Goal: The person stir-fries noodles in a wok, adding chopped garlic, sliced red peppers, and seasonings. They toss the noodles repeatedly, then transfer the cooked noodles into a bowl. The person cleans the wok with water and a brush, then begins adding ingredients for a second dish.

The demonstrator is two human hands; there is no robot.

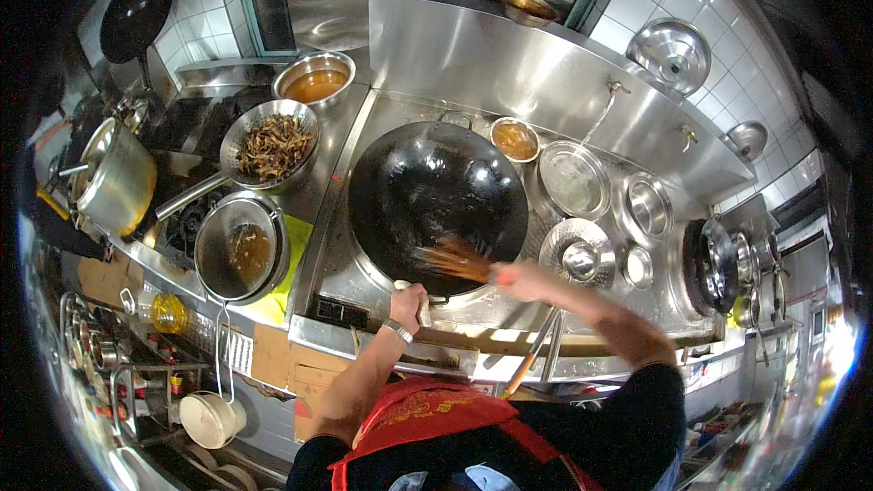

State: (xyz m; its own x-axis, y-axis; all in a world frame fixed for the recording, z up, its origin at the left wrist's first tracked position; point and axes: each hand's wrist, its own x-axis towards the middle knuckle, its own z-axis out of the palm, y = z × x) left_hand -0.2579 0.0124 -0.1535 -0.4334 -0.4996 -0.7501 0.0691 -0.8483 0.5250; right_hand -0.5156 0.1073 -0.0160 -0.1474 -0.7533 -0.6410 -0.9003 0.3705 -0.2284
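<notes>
A large black wok (409, 177) sits on the steel range in front of me, and its inside looks wet and shiny. My left hand (407, 307) grips a pale folded cloth (425, 315) at the wok's near rim, beside the near loop handle. In my right hand (524, 281) is a bamboo wok brush (455, 260). Its blurred bristles reach down inside the near right part of the wok. Whether the bristle tips touch the metal is hard to see.
Water runs from a tap (618, 87) into a steel basin (603, 196). Right of the wok lie a perforated strainer (549, 245) and a ladle. On the left, a long-handled strainer (235, 133) holds brown strips, near a bowl of amber liquid (315, 87) and a fine-mesh sieve (222, 256).
</notes>
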